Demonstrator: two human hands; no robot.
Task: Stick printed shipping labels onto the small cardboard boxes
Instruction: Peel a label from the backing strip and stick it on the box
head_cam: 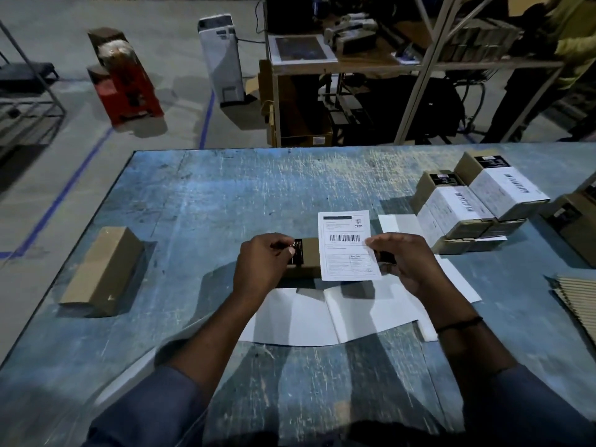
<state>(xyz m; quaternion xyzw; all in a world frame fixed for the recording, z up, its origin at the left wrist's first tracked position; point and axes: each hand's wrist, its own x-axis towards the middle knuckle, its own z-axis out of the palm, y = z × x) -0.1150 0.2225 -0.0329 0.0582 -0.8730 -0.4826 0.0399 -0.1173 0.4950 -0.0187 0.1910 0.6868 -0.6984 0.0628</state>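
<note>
A small brown cardboard box (308, 257) with a black sticker lies sideways at the middle of the blue table (193, 204). My left hand (261, 264) grips its left end. A white printed shipping label (348, 245) with a barcode lies across the box's right part, overhanging front and back. My right hand (408, 261) pinches the label's right edge between thumb and fingers. White backing sheets (322, 314) lie on the table under and in front of the box.
A plain brown box (103, 272) lies at the table's left. A stack of labelled boxes (474, 204) stands at the right, with another box (574, 217) and corrugated cardboard (577, 301) at the right edge. Shelving and a person in yellow (571, 43) are beyond the table.
</note>
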